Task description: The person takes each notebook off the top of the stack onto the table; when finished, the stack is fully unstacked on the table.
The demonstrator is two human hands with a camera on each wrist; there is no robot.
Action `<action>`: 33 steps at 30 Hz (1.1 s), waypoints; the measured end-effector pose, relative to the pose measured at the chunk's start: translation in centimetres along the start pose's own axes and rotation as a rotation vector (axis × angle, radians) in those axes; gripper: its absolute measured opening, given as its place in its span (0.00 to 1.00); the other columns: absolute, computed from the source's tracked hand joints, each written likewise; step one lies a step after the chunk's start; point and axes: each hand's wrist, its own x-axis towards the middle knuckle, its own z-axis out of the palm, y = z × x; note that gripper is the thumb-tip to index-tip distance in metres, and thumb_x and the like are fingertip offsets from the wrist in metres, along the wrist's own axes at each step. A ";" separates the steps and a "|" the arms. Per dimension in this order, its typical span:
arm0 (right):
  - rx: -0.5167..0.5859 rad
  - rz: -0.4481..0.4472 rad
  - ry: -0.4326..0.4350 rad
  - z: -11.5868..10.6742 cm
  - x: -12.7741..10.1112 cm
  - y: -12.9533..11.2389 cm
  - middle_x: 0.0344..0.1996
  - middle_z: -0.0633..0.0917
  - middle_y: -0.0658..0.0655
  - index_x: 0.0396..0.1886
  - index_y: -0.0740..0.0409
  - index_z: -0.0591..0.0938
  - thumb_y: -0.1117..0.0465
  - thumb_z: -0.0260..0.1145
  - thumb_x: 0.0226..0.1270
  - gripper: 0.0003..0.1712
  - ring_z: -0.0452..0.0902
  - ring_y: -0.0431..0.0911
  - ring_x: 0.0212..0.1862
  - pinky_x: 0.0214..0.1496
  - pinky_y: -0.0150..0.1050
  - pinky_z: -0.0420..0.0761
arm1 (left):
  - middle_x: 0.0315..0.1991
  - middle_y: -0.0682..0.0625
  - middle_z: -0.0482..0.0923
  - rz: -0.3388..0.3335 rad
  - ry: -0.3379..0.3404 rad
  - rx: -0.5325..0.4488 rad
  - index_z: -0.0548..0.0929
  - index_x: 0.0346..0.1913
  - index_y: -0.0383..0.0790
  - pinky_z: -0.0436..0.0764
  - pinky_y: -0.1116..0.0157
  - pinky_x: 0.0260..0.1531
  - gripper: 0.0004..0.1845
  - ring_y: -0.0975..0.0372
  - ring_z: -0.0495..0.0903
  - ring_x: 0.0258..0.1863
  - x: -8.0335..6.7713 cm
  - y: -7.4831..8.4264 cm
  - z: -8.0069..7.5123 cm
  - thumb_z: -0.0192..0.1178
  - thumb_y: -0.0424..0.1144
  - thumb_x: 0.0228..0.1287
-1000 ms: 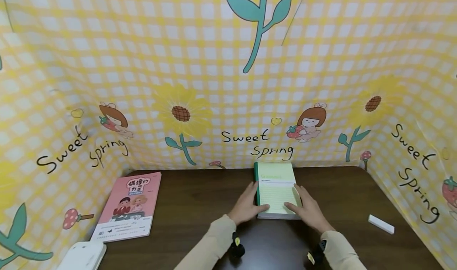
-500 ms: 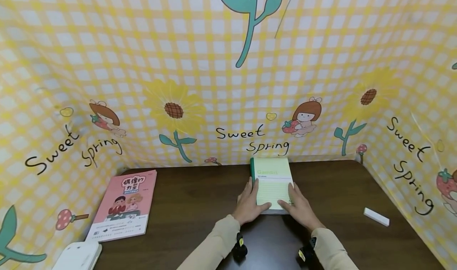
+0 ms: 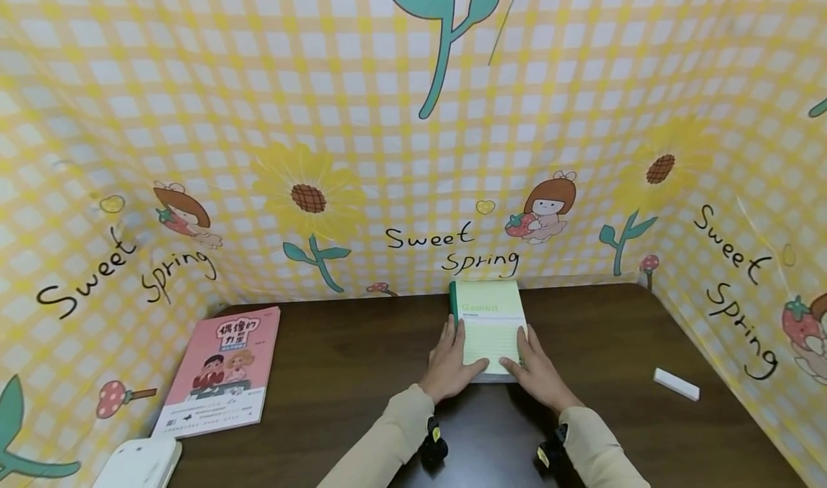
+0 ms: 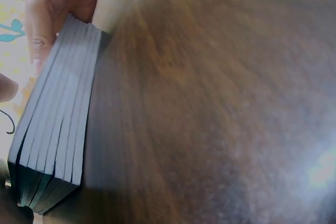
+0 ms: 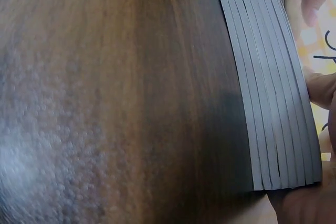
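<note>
- Stack (image 3: pixel 489 334): lies flat on the table (image 3: pixel 349 380), green spine (image 3: pixel 454 303) side to the left; use it as reference for all places below
- Notebooks (image 4: pixel 56 103): several thin units, one on another; the top cover faces up and carries the lettering "Gambit"
- Left hand (image 3: pixel 447 366): at the left side of the stack; fingers extended along the spine side, thumb (image 3: pixel 477 367) on the top cover close to the near edge
- Right hand (image 3: pixel 540 374): at the right side of the stack; fingers extended along that side, thumb on the top cover, also close to the near edge
- Hand state: both hands have straight fingers and flank the stack; neither is curled round it; how firmly they press cannot be told
- Done, as judged: the notebooks are gathered into one pile, spines on the same side, near faces roughly flush
- Left, as judged: at most fine squaring; both wrist views show narrow gaps between some notebooks and slight unevenness
- Far edge: contact between the stack and the cloth (image 3: pixel 388 129) behind it cannot be confirmed
- Book (image 3: pixel 220 373): left of the stack, well apart, cover up, untouched
- White slab (image 3: pixel 138 465): left of the stack and nearer the person, cut by the view edge, untouched
- White bar (image 3: pixel 676 384): right of the stack, well apart, untouched
</note>
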 end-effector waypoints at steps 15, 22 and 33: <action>-0.004 -0.004 0.014 -0.2 0.0 0.3 0.68 0.35 0.69 0.70 0.64 0.41 0.42 0.52 0.65 0.48 0.38 0.65 0.67 0.60 0.64 0.51 | 0.72 0.45 0.36 0.088 0.113 -0.203 0.55 0.69 0.40 0.57 0.49 0.60 0.36 0.52 0.46 0.68 0.8 2.7 -1.4 0.54 0.49 0.62; 0.044 0.017 -0.015 0.7 0.3 0.2 0.69 0.36 0.65 0.71 0.60 0.40 0.42 0.54 0.64 0.49 0.38 0.61 0.69 0.62 0.60 0.52 | 0.55 0.36 0.71 -0.119 0.237 -0.429 0.75 0.55 0.39 0.73 0.66 0.19 0.21 0.57 0.77 0.27 1.5 3.1 -2.7 0.57 0.32 0.56; 0.086 0.003 0.014 -0.9 -0.2 1.6 0.70 0.46 0.63 0.71 0.56 0.45 0.40 0.51 0.64 0.45 0.42 0.60 0.68 0.61 0.61 0.52 | 0.61 0.41 0.66 -0.161 0.004 -0.615 0.71 0.61 0.51 0.71 0.68 0.11 0.32 0.64 0.59 0.05 2.7 1.6 -3.3 0.64 0.27 0.51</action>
